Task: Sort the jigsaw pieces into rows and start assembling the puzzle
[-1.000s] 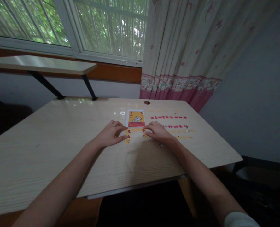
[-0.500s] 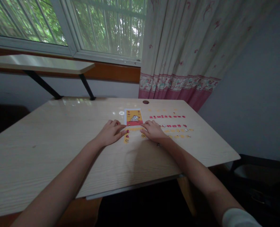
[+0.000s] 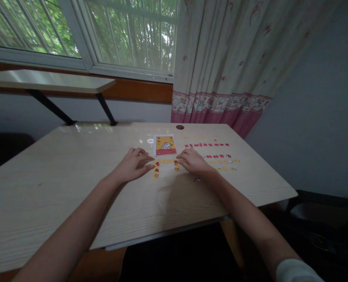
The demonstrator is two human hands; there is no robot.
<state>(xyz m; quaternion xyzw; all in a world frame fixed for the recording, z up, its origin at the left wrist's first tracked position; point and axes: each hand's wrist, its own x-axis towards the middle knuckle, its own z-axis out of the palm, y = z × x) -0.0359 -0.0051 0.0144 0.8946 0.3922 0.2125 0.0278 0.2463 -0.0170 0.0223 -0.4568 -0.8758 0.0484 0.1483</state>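
Observation:
A picture card (image 3: 165, 145) with a white cartoon animal on yellow and red lies flat on the desk, in front of my hands. Just below it, yellow jigsaw pieces (image 3: 165, 161) are joined in a top strip, with a left side strip (image 3: 156, 171) and a shorter right side strip (image 3: 176, 166). My left hand (image 3: 134, 164) rests at the left strip's upper end, thumb and forefinger apart, holding nothing. At the right strip's upper end, my right hand (image 3: 192, 160) has its fingers slightly bent and apart, with nothing visible in them.
Rows of loose red pieces (image 3: 207, 145) and yellow pieces (image 3: 225, 169) lie on the right of the desk (image 3: 82, 188). A few white pieces (image 3: 198, 179) lie by my right forearm. A raised shelf (image 3: 74, 83) stands at the back left, and a curtain (image 3: 221, 70) hangs behind.
Both hands have moved slightly off the card's lower edge, toward me and apart. More of the card's bottom and the right strip now shows.

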